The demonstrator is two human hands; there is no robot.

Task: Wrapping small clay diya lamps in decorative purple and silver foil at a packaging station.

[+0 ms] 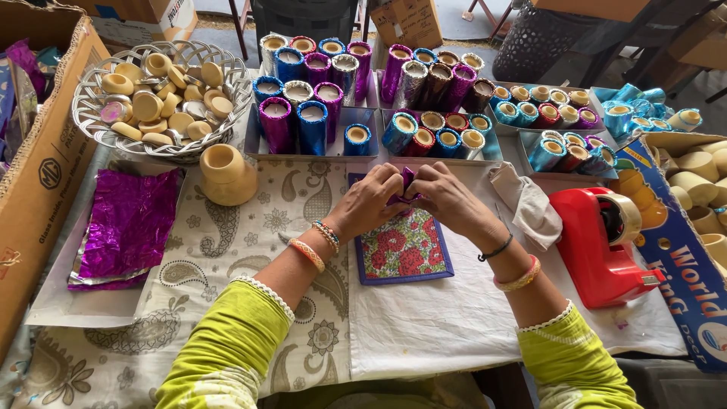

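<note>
The worktop (454,318) is covered by a white cloth and a paisley cloth (227,250). At its far side stand trays (318,144) of foil-wrapped candles in purple, blue, silver and red. A wire basket (163,95) of bare wax pieces sits far left, with a wax pot (226,174) just beside it. A stack of purple foil sheets (129,227) lies on the left. A red tape dispenser (602,242) stands on the right, near a blue box (681,265) of wax cups. Cardboard cartons line the left edge and the far floor.

The left hand (367,201) and right hand (450,198) meet over a floral mat (405,246). A small purple foil piece (407,185) is pinched between the fingers of both hands, closed on it, mostly hidden, held just above the mat's far edge.
</note>
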